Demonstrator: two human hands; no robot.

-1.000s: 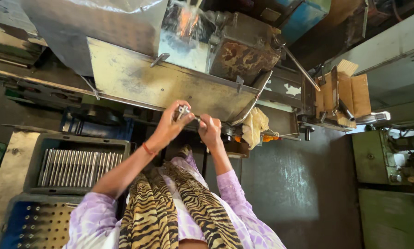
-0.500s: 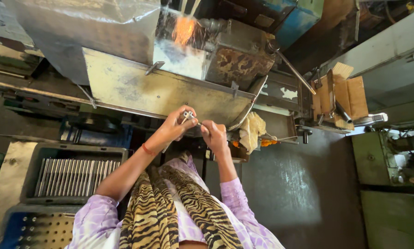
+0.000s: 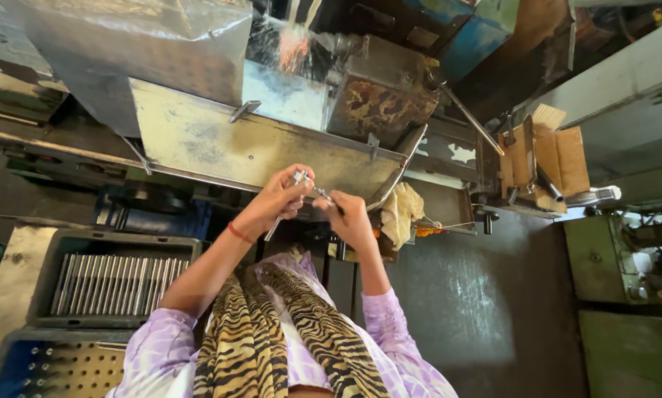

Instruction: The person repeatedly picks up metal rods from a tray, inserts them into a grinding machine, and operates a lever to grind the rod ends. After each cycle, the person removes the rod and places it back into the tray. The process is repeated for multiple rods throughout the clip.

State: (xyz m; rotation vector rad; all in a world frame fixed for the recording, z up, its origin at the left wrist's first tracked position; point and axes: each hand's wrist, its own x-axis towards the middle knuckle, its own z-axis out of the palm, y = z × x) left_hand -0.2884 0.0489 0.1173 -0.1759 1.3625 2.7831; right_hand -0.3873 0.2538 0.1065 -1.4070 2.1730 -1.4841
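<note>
A dull grey metal machine housing (image 3: pixel 220 147) fills the workshop ahead, sparks (image 3: pixel 294 51) flaring above it. Grey crates (image 3: pixel 113 284) sit left, green cabinets (image 3: pixel 626 273) right, over a dark, stained floor (image 3: pixel 456 309).

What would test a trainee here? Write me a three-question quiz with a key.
1. True or false: both hands meet on one thin metal rod.
2. What fills the grey crate at the person's left? A) cloth B) a row of metal rods C) cardboard
3. What is worn on the left wrist?

Key:
1. True. The left hand and the right hand both hold the thin metal rod in front of the metal tray of the machine.
2. B. The grey crate holds a row of metal rods lying side by side.
3. A red band.
</note>
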